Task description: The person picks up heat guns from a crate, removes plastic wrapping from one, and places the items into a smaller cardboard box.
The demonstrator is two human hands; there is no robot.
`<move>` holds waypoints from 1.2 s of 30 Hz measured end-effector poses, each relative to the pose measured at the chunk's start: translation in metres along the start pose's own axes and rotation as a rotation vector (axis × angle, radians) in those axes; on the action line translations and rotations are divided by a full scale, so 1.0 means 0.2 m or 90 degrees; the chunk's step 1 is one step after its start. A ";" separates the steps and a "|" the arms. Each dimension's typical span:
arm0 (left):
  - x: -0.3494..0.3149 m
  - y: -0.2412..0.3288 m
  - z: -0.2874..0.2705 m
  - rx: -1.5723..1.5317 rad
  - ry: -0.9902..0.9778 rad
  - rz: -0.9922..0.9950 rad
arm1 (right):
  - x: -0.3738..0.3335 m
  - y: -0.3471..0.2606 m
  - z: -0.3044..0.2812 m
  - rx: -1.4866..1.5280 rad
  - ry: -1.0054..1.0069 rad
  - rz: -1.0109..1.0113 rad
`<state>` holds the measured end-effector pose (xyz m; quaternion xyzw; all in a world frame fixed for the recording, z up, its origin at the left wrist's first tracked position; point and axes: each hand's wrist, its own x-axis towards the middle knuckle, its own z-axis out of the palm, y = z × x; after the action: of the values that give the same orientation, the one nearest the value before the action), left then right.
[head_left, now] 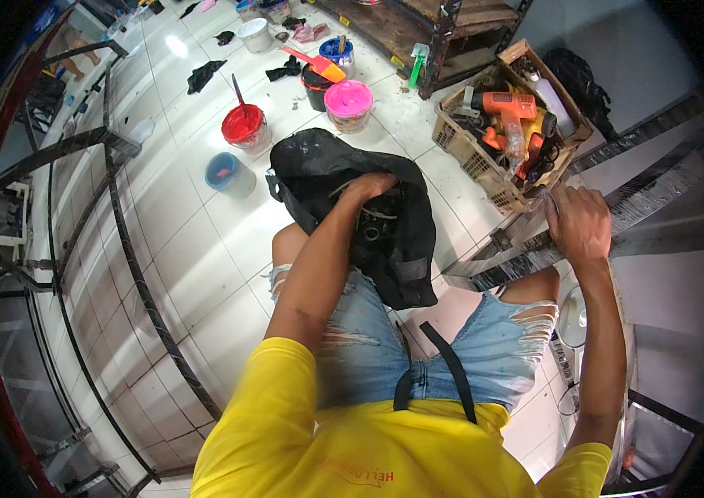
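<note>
A black fabric bag (412,274) lies gaping on the floor between my knees. My left hand (373,184) reaches into its mouth, and the fingers are hidden inside. Dark objects (375,224) show in the bag below that wrist, one with a round ring on it; their kind cannot be made out. On the right, my right hand (580,220) is closed over a dark, scuffed metal beam (642,199). Just beyond it stands a tan plastic crate (472,158) of tools, with an orange power tool (508,105) on top.
Ahead stand paint tubs: red (242,124), pink (349,100), a blue-grey one (223,173) and several more. An orange spatula (319,63) lies across a dark tub. Metal frames (140,290) line the left side. A shelf rack (452,33) stands at the back right.
</note>
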<state>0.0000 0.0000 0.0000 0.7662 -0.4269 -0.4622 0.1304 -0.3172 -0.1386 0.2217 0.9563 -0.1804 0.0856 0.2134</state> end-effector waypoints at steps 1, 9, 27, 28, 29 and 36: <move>-0.01 0.02 -0.01 0.015 -0.020 0.010 | 0.00 0.00 0.00 -0.002 0.001 -0.001; 0.14 -0.19 0.10 0.048 0.050 -0.023 | 0.00 -0.03 0.00 0.005 -0.033 -0.010; -0.14 0.09 0.13 0.224 -0.024 0.089 | -0.04 0.01 -0.03 0.038 -0.120 0.017; -0.26 0.14 0.11 0.201 -0.031 0.094 | -0.03 0.02 -0.03 0.043 -0.103 0.013; -0.38 0.19 0.10 0.178 -0.040 0.099 | -0.03 0.01 -0.02 0.040 -0.098 0.010; -1.12 0.35 0.23 0.323 0.162 0.270 | -0.03 0.02 -0.03 0.058 -0.061 -0.009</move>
<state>-0.1215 0.1413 0.1510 0.7199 -0.6582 -0.2047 0.0812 -0.3259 -0.1382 0.2267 0.9693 -0.1795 0.0463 0.1616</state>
